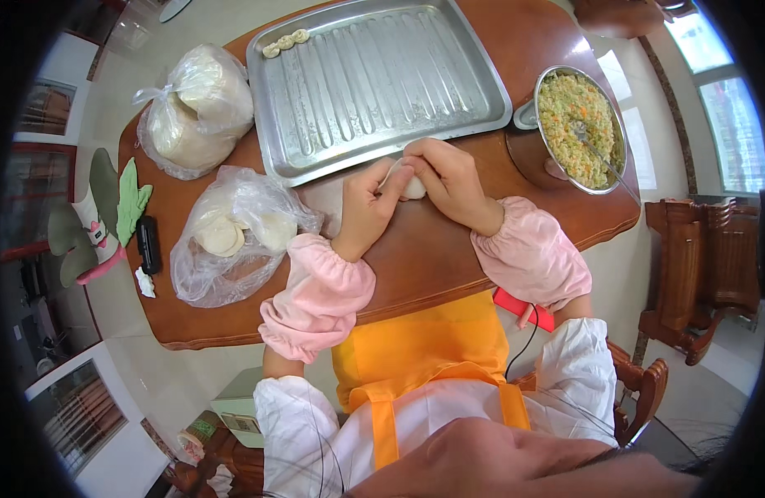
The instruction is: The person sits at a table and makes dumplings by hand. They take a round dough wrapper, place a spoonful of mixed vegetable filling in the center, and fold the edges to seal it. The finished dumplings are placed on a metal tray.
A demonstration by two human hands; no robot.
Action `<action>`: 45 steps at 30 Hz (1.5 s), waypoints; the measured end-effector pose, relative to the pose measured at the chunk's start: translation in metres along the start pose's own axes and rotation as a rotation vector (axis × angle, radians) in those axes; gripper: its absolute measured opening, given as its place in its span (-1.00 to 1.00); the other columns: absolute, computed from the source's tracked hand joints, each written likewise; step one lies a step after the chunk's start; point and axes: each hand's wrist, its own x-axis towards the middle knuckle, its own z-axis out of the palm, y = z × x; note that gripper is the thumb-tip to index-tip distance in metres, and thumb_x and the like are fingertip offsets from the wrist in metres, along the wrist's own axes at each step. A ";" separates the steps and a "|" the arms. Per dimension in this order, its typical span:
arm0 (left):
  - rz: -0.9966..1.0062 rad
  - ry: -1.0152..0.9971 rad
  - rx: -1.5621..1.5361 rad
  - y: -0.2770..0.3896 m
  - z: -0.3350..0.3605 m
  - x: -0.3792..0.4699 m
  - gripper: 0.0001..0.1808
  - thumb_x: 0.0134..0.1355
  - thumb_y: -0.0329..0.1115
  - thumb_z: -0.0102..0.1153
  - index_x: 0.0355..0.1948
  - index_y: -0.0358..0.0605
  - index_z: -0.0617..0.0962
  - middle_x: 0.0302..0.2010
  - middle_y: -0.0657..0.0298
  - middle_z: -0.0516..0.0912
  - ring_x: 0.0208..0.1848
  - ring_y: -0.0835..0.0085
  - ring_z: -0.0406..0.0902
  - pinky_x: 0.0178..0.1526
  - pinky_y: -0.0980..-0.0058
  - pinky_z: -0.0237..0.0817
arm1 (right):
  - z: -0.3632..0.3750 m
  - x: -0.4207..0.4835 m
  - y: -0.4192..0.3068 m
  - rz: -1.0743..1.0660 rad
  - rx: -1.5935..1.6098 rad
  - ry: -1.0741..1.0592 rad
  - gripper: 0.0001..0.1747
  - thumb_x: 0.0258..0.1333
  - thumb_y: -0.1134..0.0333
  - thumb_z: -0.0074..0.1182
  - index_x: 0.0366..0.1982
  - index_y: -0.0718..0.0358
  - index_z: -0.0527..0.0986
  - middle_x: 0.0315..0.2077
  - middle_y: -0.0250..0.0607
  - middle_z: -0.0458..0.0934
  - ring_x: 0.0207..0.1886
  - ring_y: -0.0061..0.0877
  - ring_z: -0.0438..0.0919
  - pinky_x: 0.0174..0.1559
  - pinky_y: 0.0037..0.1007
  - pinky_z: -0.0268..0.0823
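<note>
Both my hands meet over the wooden table, pinching the edge of a pale dough wrapper (413, 187). My left hand (371, 198) has its thumb and fingers on the wrapper's left side. My right hand (448, 180) curls over the wrapper's top and right side. Fingers hide most of the dough, so any filling inside cannot be seen. Just beyond my hands lies a ribbed metal tray (382, 81), with three small dumplings (286, 42) in its far left corner. To the right, a metal bowl (620, 134) holds chopped vegetable filling (572, 118) and a metal spoon (597, 152).
An open plastic bag (214, 283) of round dough wrappers (217, 235) lies left of my left hand. Behind it stands a knotted bag (199, 112) of more dough. A green cloth (131, 199) and a black object (148, 244) rest near the table's left edge (165, 311).
</note>
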 end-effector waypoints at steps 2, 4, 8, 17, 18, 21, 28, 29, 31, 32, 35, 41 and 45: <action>-0.004 -0.005 -0.053 -0.006 0.003 -0.001 -0.75 0.33 -0.28 0.09 -0.27 -0.30 0.62 -0.55 0.23 0.62 -0.50 0.65 0.52 -0.44 0.61 0.33 | -0.002 0.002 0.000 -0.089 -0.048 -0.025 -0.92 0.16 0.43 0.06 -0.36 0.31 0.47 -0.49 -0.06 0.50 -0.40 -0.22 0.54 -0.35 -0.35 0.34; -0.007 -0.041 -0.053 0.002 0.003 0.000 -0.75 0.33 -0.28 0.09 -0.26 -0.31 0.62 -0.55 0.24 0.62 -0.50 0.65 0.52 -0.44 0.61 0.33 | -0.003 0.002 0.001 -0.085 -0.076 -0.037 -0.93 0.15 0.44 0.06 -0.36 0.31 0.48 -0.49 -0.06 0.51 -0.38 -0.20 0.53 -0.33 -0.33 0.35; 0.003 -0.041 -0.013 -0.001 0.002 0.000 -0.74 0.33 -0.28 0.09 -0.26 -0.31 0.63 -0.55 0.25 0.62 -0.49 0.64 0.54 -0.44 0.60 0.34 | 0.002 -0.002 0.002 -0.022 -0.021 0.007 -0.95 0.19 0.51 0.02 -0.31 0.34 0.47 -0.48 -0.11 0.49 -0.41 -0.37 0.51 -0.31 -0.44 0.35; 0.047 0.043 0.051 -0.011 -0.001 -0.001 -0.77 0.33 -0.28 0.07 -0.33 -0.27 0.56 -0.63 0.18 0.47 -0.58 0.65 0.32 -0.52 0.55 0.17 | 0.000 0.000 -0.002 0.095 0.019 -0.025 -0.91 0.21 0.45 0.04 -0.33 0.34 0.48 -0.48 -0.15 0.52 -0.45 -0.45 0.50 -0.35 -0.48 0.33; 0.045 0.038 0.048 -0.010 0.000 -0.001 -0.78 0.33 -0.28 0.07 -0.33 -0.26 0.56 -0.63 0.18 0.45 -0.59 0.64 0.30 -0.52 0.55 0.16 | 0.000 0.000 -0.001 0.035 -0.015 -0.020 -0.92 0.19 0.46 0.06 -0.34 0.34 0.48 -0.48 -0.14 0.51 -0.45 -0.42 0.51 -0.35 -0.46 0.33; 0.038 0.020 0.053 -0.005 0.001 -0.001 -0.79 0.33 -0.29 0.07 -0.33 -0.25 0.56 -0.64 0.19 0.43 -0.59 0.63 0.27 -0.52 0.55 0.15 | 0.000 0.003 0.004 -0.146 -0.086 -0.002 -0.94 0.14 0.49 0.08 -0.34 0.33 0.48 -0.48 -0.11 0.50 -0.42 -0.34 0.51 -0.35 -0.43 0.33; 0.043 0.029 0.035 0.001 0.002 -0.001 -0.78 0.34 -0.30 0.05 -0.33 -0.27 0.56 -0.60 0.22 0.53 -0.53 0.65 0.42 -0.46 0.58 0.25 | 0.002 0.000 0.000 0.046 0.025 0.044 -0.93 0.17 0.47 0.06 -0.34 0.34 0.47 -0.47 -0.09 0.51 -0.40 -0.30 0.52 -0.32 -0.42 0.35; 0.044 0.040 0.032 0.002 0.002 -0.001 -0.77 0.34 -0.30 0.05 -0.33 -0.27 0.56 -0.59 0.23 0.55 -0.52 0.66 0.45 -0.44 0.59 0.27 | -0.002 0.001 -0.003 0.152 0.067 0.021 -0.93 0.16 0.46 0.05 -0.34 0.34 0.47 -0.46 -0.07 0.52 -0.38 -0.25 0.53 -0.31 -0.38 0.35; 0.044 0.073 -0.015 -0.001 0.003 -0.001 -0.78 0.34 -0.30 0.05 -0.32 -0.28 0.56 -0.58 0.22 0.57 -0.50 0.65 0.49 -0.42 0.61 0.29 | -0.003 0.001 -0.006 0.230 0.082 -0.012 -0.93 0.17 0.47 0.05 -0.33 0.34 0.47 -0.45 -0.08 0.52 -0.39 -0.26 0.53 -0.31 -0.39 0.35; 0.044 0.090 -0.038 -0.003 0.003 -0.001 -0.78 0.34 -0.30 0.06 -0.32 -0.29 0.56 -0.58 0.21 0.58 -0.49 0.64 0.50 -0.41 0.61 0.31 | -0.003 0.001 -0.006 0.200 0.056 -0.022 -0.93 0.17 0.47 0.05 -0.32 0.34 0.47 -0.46 -0.11 0.52 -0.41 -0.32 0.52 -0.32 -0.43 0.35; 0.090 0.118 -0.061 -0.003 0.005 0.000 -0.81 0.33 -0.32 0.07 -0.30 -0.25 0.57 -0.60 0.25 0.55 -0.56 0.67 0.42 -0.48 0.61 0.24 | 0.000 0.001 -0.001 0.027 -0.008 0.007 -0.94 0.18 0.49 0.06 -0.32 0.34 0.48 -0.46 -0.14 0.51 -0.43 -0.38 0.51 -0.34 -0.47 0.35; 0.048 0.067 0.109 -0.007 0.000 0.000 -0.86 0.30 -0.33 0.11 -0.31 -0.18 0.58 -0.63 0.35 0.50 -0.63 0.72 0.21 -0.59 0.58 0.04 | 0.001 0.000 0.005 -0.091 -0.083 0.021 -0.95 0.17 0.51 0.06 -0.31 0.34 0.49 -0.45 -0.13 0.51 -0.41 -0.39 0.52 -0.32 -0.48 0.36; 0.024 0.126 -0.005 -0.006 0.001 -0.001 -0.82 0.30 -0.31 0.12 -0.33 -0.21 0.59 -0.60 0.36 0.54 -0.58 0.77 0.28 -0.56 0.66 0.07 | 0.004 0.000 -0.002 0.072 0.001 0.057 -0.93 0.15 0.49 0.06 -0.33 0.35 0.49 -0.43 -0.04 0.53 -0.37 -0.19 0.53 -0.30 -0.35 0.36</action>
